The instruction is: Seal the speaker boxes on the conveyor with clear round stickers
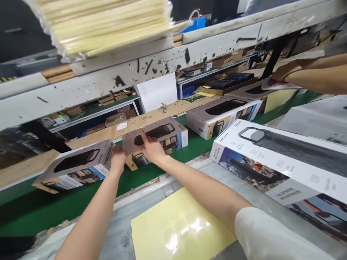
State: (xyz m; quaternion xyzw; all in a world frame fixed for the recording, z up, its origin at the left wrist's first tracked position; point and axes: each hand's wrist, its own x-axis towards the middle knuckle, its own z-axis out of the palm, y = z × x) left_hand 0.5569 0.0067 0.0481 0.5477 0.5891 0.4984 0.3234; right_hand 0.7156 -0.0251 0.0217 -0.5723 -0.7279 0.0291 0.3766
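On the green conveyor belt [24,213] stand several printed speaker boxes in a row. My right hand [153,148] rests on the middle box [176,142], its index finger stretched out over the top and the others bent. My left hand [118,157] is between that box and the left box [78,164], near the left box's right end; its fingers are partly hidden. Another box [225,112] stands farther right along the belt. A shiny yellow sheet [179,227] lies on the bench below my right forearm.
A large white speaker box [282,162] lies on the bench at the right. Above the belt runs a worn white shelf edge [151,65] bearing a stack of yellow sheets [114,25]. Another person's hands [287,72] are at the upper right, by a farther box.
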